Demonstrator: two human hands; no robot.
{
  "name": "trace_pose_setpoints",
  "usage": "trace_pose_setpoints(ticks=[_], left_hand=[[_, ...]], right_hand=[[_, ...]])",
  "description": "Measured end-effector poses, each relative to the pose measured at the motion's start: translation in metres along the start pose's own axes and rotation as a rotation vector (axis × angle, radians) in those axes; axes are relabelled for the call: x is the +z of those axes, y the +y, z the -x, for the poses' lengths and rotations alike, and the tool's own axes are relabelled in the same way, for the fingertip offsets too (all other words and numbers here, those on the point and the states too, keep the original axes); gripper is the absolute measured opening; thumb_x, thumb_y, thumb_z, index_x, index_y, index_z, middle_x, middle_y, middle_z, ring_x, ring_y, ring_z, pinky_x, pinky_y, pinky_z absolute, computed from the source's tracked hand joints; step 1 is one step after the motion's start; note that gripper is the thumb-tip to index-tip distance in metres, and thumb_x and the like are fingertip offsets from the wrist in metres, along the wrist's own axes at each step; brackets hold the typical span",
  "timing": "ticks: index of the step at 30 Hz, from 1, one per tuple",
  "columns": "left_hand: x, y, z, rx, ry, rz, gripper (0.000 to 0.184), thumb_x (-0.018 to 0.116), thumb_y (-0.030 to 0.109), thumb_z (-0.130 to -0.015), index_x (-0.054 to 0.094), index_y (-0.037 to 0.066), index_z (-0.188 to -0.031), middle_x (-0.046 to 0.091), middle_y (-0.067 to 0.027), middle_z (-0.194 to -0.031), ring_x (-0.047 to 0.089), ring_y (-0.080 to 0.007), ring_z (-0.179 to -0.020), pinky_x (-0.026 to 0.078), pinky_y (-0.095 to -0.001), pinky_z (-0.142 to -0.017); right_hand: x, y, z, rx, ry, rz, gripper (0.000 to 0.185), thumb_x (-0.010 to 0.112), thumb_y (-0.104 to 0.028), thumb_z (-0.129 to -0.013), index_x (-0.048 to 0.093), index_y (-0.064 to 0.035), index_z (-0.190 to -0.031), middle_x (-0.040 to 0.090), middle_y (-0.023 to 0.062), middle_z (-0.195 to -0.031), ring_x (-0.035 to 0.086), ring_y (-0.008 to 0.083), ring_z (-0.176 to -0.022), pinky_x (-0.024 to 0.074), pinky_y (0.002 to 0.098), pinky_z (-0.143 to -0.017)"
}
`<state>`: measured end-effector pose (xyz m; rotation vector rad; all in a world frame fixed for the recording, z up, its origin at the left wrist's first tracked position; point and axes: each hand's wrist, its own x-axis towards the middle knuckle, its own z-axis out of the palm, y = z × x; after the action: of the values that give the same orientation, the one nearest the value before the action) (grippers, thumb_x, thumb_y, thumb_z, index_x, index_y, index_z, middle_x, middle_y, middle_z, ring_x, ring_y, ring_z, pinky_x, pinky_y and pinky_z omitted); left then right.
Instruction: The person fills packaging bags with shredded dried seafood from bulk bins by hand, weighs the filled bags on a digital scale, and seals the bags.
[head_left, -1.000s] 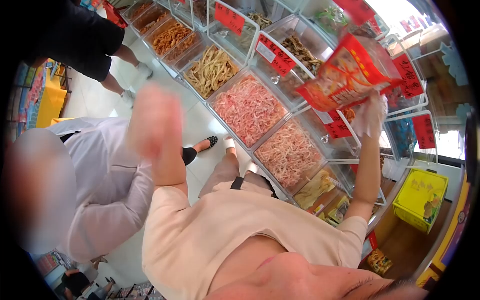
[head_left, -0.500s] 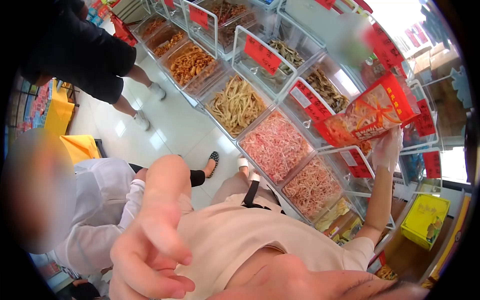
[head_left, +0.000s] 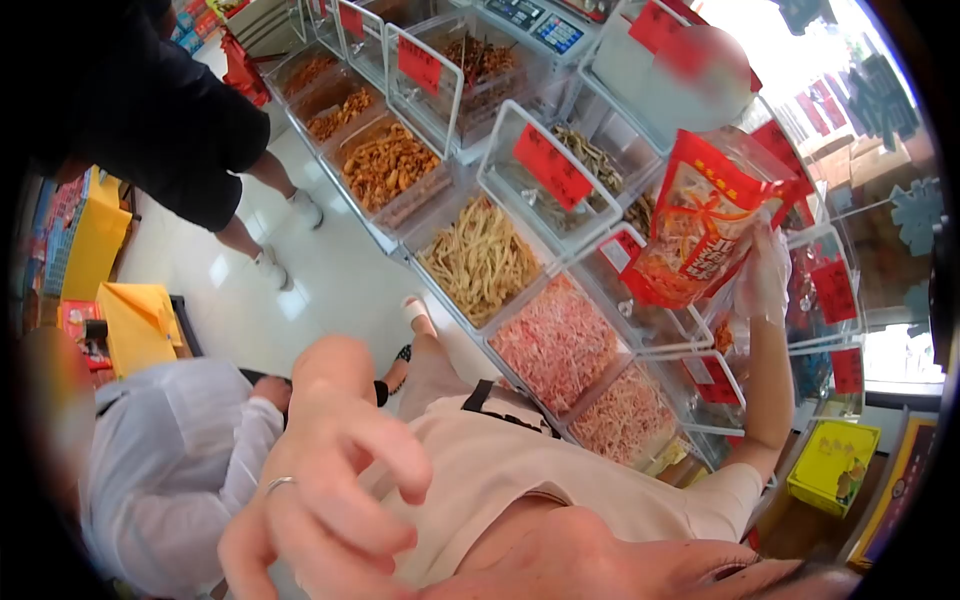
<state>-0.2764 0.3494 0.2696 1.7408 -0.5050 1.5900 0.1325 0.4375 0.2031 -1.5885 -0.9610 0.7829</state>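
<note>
A red printed bag of snack food with a clear upper part is held up over the food bins at the right. My right hand, in a thin clear glove, is closed round the bag's right side. My bare left hand is near the camera at the lower left, with a ring on one finger. Its fingers are bent but apart, and it holds nothing. Below the bag are bins of pink shreds and pale yellow strips.
Price-sign frames stand over the bins, including one red sign. A scale sits at the top. A yellow box lies at the lower right. One person in white is close at the left; another in black stands farther off.
The bag has turned more upright in my right hand. My left hand came down toward the camera, and its fingers have shifted slightly since. The bins have shifted in view.
</note>
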Motion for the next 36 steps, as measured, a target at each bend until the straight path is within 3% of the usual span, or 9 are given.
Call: trace_pose_setpoints(ticks=[3,6,8,13,15,20,24,30,36], left_hand=[[-0.083,-0.023,0.015,-0.187,-0.044,0.092,0.007,0.054,0.011,-0.083,0.06,0.008,-0.081,0.062,-0.0065,-0.087,0.056,-0.0216,-0.075,0.041,-0.0327,-0.07],[-0.191,-0.062,0.055,-0.644,0.103,-0.19,0.009,0.054,0.004,-0.082,0.058,0.001,-0.09,0.06,-0.012,-0.086,0.055,-0.022,-0.073,0.043,-0.0297,-0.066],[-0.267,-0.09,0.106,-0.766,0.242,-0.14,0.01,0.051,-0.002,-0.081,0.057,-0.002,-0.089,0.059,-0.0118,-0.081,0.055,-0.0183,-0.069,0.044,-0.0269,-0.061],[-0.399,-0.112,0.237,-1.134,0.74,-0.069,0.012,0.05,-0.002,-0.081,0.056,-0.001,-0.092,0.056,-0.007,-0.078,0.051,-0.0133,-0.069,0.043,-0.0249,-0.062],[-0.432,-0.099,0.286,-1.287,0.82,-0.089,0.014,0.051,0.0,-0.081,0.056,-0.001,-0.094,0.056,-0.0059,-0.077,0.051,-0.013,-0.069,0.041,-0.0246,-0.063],[-0.482,-0.046,0.387,-1.701,1.056,-0.236,0.018,0.053,0.002,-0.079,0.057,-0.001,-0.096,0.059,-0.007,-0.079,0.053,-0.0134,-0.072,0.042,-0.024,-0.065],[-0.509,0.005,0.45,-1.736,1.336,-0.218,0.023,0.056,0.005,-0.079,0.056,0.001,-0.102,0.061,-0.0083,-0.079,0.055,-0.0139,-0.067,0.045,-0.0255,-0.06],[-0.504,0.088,0.632,-1.955,1.385,-0.215,0.033,0.058,0.019,-0.084,0.055,0.006,-0.115,0.064,-0.0089,-0.084,0.059,-0.0134,-0.069,0.048,-0.0257,-0.061],[-0.492,0.079,0.653,-2.082,1.573,-0.245,0.024,0.056,-0.003,-0.074,0.056,0.001,-0.098,0.061,-0.0095,-0.075,0.052,-0.0143,-0.057,0.044,-0.026,-0.052]], right_hand=[[0.063,-0.022,-0.043,-0.047,-0.074,-0.129,0.027,0.044,-0.025,-0.094,0.056,-0.0023,-0.104,0.057,0.0064,-0.095,0.052,0.0104,-0.09,0.041,0.026,-0.079],[0.162,-0.093,-0.072,-0.16,-0.026,0.582,0.021,0.048,-0.021,-0.089,0.062,-0.006,-0.089,0.06,0.0101,-0.083,0.057,0.0159,-0.081,0.044,0.0295,-0.074],[0.224,-0.121,-0.116,-0.782,-0.343,1.49,0.019,0.051,-0.018,-0.083,0.064,-0.0067,-0.076,0.059,0.0123,-0.069,0.06,0.024,-0.07,0.0452,0.0351,-0.066],[0.339,-0.159,-0.254,-1.112,-0.169,1.746,0.022,0.049,-0.019,-0.084,0.062,-0.0043,-0.074,0.053,0.0114,-0.058,0.057,0.0263,-0.061,0.0442,0.0381,-0.062],[0.382,-0.178,-0.301,-0.615,-0.053,1.023,0.027,0.051,-0.025,-0.086,0.063,-0.005,-0.072,0.05,0.0125,-0.059,0.056,0.0254,-0.06,0.0448,0.0372,-0.063],[0.456,-0.14,-0.488,-0.507,0.113,0.945,0.03,0.054,-0.036,-0.082,0.062,-0.0081,-0.092,0.062,0.0144,-0.083,0.061,0.0251,-0.071,0.0482,0.037,-0.066],[0.506,-0.104,-0.565,-0.553,0.435,1.431,0.037,0.065,-0.032,-0.069,0.062,-0.0133,-0.101,0.065,0.0133,-0.091,0.061,0.0271,-0.088,0.0488,0.0372,-0.076],[0.515,-0.082,-0.586,-0.33,0.409,1.371,0.048,0.072,-0.04,-0.061,0.063,-0.0182,-0.104,0.064,0.011,-0.099,0.06,0.0298,-0.097,0.0478,0.0382,-0.084],[0.519,-0.116,-0.543,-0.105,0.446,0.811,0.067,0.074,-0.046,-0.062,0.056,-0.0075,-0.114,0.057,0.0157,-0.112,0.051,0.031,-0.112,0.0424,0.0389,-0.093]])
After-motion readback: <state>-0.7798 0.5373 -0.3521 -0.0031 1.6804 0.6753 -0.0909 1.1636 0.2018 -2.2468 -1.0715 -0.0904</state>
